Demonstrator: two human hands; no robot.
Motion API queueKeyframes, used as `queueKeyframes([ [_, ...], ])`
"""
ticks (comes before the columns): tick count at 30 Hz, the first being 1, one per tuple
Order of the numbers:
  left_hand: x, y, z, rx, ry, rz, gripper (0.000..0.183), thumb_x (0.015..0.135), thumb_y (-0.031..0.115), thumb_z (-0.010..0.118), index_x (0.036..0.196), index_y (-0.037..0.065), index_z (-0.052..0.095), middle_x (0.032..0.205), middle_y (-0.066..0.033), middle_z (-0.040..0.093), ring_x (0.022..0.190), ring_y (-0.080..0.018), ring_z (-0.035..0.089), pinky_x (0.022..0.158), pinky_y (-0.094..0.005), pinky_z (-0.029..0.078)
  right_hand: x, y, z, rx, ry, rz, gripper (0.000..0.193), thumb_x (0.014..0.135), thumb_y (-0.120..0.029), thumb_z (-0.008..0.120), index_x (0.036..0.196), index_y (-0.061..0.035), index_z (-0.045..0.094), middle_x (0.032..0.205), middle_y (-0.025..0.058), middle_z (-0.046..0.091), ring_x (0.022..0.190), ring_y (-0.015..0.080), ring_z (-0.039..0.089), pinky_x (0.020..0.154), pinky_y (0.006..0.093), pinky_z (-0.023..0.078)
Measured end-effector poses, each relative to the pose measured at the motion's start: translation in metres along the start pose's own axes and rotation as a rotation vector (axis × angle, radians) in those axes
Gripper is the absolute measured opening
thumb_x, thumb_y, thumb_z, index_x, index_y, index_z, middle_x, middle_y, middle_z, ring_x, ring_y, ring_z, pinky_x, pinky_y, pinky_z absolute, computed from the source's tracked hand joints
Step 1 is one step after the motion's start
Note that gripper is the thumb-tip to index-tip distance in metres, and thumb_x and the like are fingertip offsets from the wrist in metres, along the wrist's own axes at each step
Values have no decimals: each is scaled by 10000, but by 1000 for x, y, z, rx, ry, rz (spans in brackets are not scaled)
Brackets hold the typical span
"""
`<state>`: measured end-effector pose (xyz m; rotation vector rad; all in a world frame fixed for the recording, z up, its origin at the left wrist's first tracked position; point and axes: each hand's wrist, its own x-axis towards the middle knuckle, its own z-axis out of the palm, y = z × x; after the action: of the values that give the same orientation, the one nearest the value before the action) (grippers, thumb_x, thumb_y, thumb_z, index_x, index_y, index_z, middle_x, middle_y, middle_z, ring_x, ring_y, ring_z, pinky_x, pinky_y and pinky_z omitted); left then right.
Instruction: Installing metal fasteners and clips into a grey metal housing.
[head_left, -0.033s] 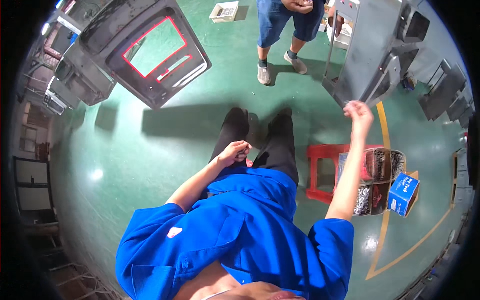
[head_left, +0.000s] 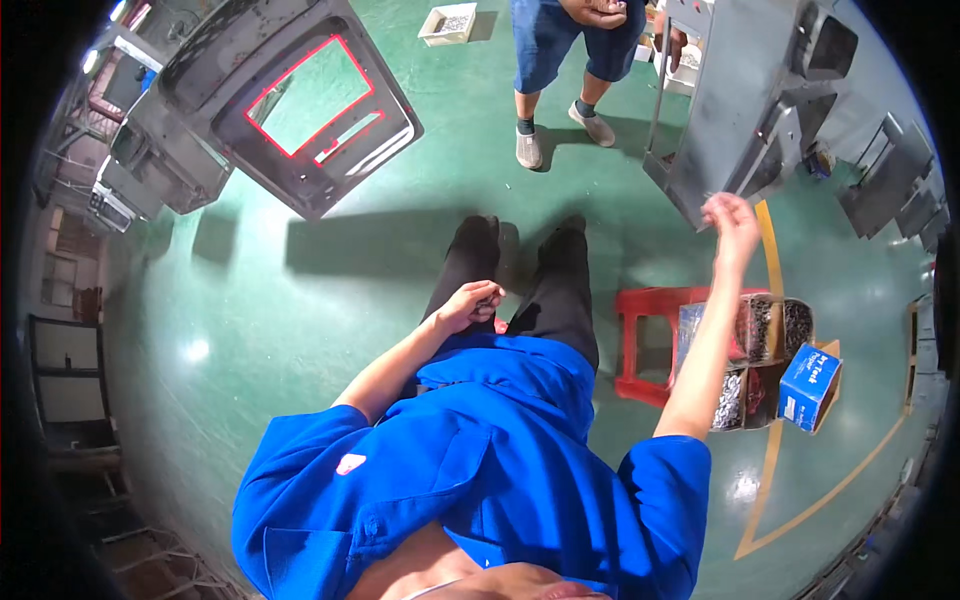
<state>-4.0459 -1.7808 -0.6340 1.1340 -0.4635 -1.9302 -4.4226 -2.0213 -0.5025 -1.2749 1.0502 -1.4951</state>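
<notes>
My right hand [head_left: 734, 226] is raised at the end of a stretched arm, fingers pinched together at the lower edge of a grey sheet-metal panel [head_left: 722, 130]. Whatever sits between those fingertips is too small to name, and I cannot tell if they touch the metal. In front of my waist my left hand [head_left: 468, 305] is curled closed over small dark pieces. Under my right forearm, a bin [head_left: 742, 368] divided into compartments holds loose small metal parts on a red plastic stool [head_left: 628, 345].
A blue carton [head_left: 810, 388] stands beside the bin. At the upper left hangs a dark metal door panel [head_left: 230, 110] with a red-edged window opening. Ahead, another person [head_left: 575, 50] stands by the grey panel. A white tray [head_left: 447, 25] of small parts lies on the green floor [head_left: 330, 300].
My right hand has shifted slightly to the right and farther away along the grey panel's lower edge. The left hand stays in place.
</notes>
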Motion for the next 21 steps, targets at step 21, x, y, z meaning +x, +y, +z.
queueKeyframes([
  [21, -2, 62, 72, -2, -43, 8, 207, 960, 243, 430, 898, 71, 528, 738, 12, 429, 541, -38, 322, 453, -166, 273, -39, 121, -12, 626, 905, 256, 97, 802, -61, 647, 878, -24, 599, 810, 56, 644, 670, 123, 601, 617, 213, 455],
])
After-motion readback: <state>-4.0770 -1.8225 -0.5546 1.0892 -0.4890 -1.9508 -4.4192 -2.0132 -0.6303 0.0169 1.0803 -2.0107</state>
